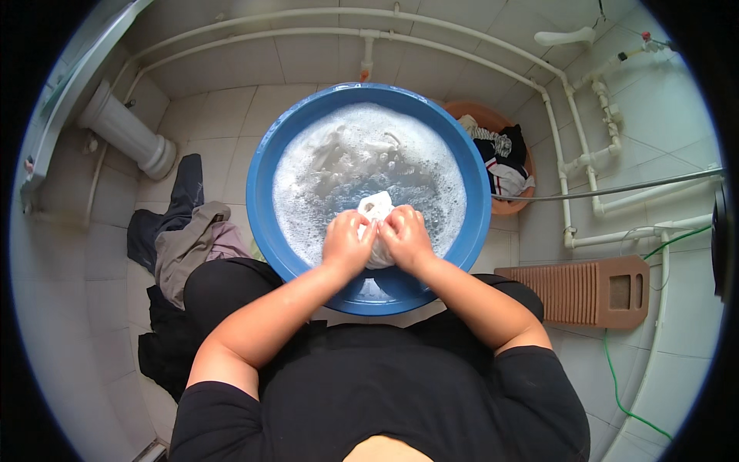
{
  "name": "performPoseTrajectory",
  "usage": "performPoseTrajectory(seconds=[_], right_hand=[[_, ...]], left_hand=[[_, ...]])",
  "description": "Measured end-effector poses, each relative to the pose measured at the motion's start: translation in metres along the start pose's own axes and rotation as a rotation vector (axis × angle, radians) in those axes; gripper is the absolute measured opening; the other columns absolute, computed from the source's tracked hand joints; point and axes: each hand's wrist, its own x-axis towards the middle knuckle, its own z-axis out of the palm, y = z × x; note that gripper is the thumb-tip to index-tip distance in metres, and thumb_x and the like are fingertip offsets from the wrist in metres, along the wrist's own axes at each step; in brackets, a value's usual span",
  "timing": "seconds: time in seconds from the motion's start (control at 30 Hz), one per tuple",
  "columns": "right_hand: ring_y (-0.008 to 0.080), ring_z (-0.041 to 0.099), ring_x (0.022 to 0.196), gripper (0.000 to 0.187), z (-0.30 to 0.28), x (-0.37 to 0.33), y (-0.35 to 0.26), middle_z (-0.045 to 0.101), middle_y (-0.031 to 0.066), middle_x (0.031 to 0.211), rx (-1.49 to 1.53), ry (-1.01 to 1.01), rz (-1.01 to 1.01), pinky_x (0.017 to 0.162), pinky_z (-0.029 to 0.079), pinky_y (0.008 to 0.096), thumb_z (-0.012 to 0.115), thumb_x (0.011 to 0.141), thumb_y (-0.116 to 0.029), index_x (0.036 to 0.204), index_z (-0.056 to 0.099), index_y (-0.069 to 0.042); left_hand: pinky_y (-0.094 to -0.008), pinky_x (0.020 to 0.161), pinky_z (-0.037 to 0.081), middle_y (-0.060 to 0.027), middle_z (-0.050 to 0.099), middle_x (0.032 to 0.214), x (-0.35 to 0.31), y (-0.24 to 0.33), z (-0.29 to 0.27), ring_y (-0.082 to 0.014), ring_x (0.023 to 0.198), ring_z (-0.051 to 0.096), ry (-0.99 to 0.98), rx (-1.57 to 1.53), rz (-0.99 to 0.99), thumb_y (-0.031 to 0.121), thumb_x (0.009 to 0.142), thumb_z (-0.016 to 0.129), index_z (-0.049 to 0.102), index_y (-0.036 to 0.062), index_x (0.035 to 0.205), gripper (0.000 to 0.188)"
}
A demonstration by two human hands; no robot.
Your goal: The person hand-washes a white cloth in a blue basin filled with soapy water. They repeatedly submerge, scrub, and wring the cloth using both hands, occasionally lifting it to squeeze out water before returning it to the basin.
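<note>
A large round blue basin (263, 223) of sudsy water stands in front of me, between my knees. Over its near side, my left hand (346, 242) and my right hand (406, 237) are close together, fingers curled and pinching a wet white cloth (377, 204). The cloth bunches up between the thumbs and hangs down below them toward the near wall of the basin. What kind of garment it is, I cannot make out. White foam (308, 165) covers much of the water, with greyish water showing in the middle and pale fabric partly under the surface toward the far side.
An orange tub (514, 206) with dark and striped clothes (504, 154) stands behind the basin on the right. A brown washboard (570, 291) lies at the right. Dark and grey-brown clothes (185, 239) are heaped on the tiles at the left. White pipes (454, 42) run along the walls.
</note>
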Motion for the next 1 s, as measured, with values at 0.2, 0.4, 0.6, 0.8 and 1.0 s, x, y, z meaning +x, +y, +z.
performPoseTrajectory(seconds=[0.2,0.4,0.6,0.8,1.0], right_hand=[[0.0363,0.058,0.083,0.029,0.019,0.021,0.016,0.061,0.0166,0.088,-0.093,-0.196,0.269,0.071,0.045,0.0446,0.05,0.079,-0.034,0.075,0.058,-0.006],[0.0309,0.055,0.098,0.041,0.021,0.055,0.026,0.057,0.0165,0.107,-0.403,-0.285,0.257,0.086,0.044,0.0394,0.052,0.076,-0.042,0.09,0.062,-0.005],[0.0351,0.05,0.098,0.025,-0.016,-0.003,-0.002,0.055,0.0159,0.107,0.041,-0.149,-0.088,0.083,0.041,0.0408,0.06,0.077,-0.029,0.074,0.052,-0.005],[0.0322,0.056,0.088,0.03,0.016,0.032,0.024,0.06,0.0139,0.093,0.028,-0.275,0.383,0.073,0.044,0.041,0.051,0.078,-0.037,0.076,0.058,-0.008],[0.0305,0.049,0.108,0.04,0.012,0.026,0.02,0.057,0.0094,0.109,-0.205,-0.234,0.248,0.089,0.035,0.0464,0.052,0.077,-0.041,0.101,0.06,-0.011]], left_hand=[[-0.0448,0.077,0.044,-0.0126,0.059,0.093,0.033,-0.014,0.011,-0.035,0.086,0.055,-0.116,0.138,-0.169,0.028,0.083,0.047,0.059,0.0092,0.097,0.026],[-0.0479,0.093,0.034,-0.0164,0.049,0.122,0.061,-0.022,0.001,-0.034,0.112,0.046,-0.21,0.415,-0.227,0.04,0.084,0.045,0.062,0.013,0.103,0.037],[-0.045,0.082,0.04,-0.0181,0.057,0.1,0.005,0.001,0.002,-0.0362,0.098,0.052,-0.015,0.051,-0.018,0.031,0.086,0.049,0.056,0.0039,0.084,0.028],[-0.0473,0.076,0.041,-0.0147,0.062,0.087,0.045,-0.01,0.008,-0.0337,0.086,0.056,-0.142,0.294,-0.096,0.031,0.084,0.048,0.056,0.0077,0.083,0.025],[-0.042,0.087,0.039,-0.0193,0.056,0.105,0.043,-0.024,0.007,-0.0336,0.102,0.05,-0.19,0.146,-0.184,0.035,0.087,0.047,0.061,0.0024,0.085,0.036]])
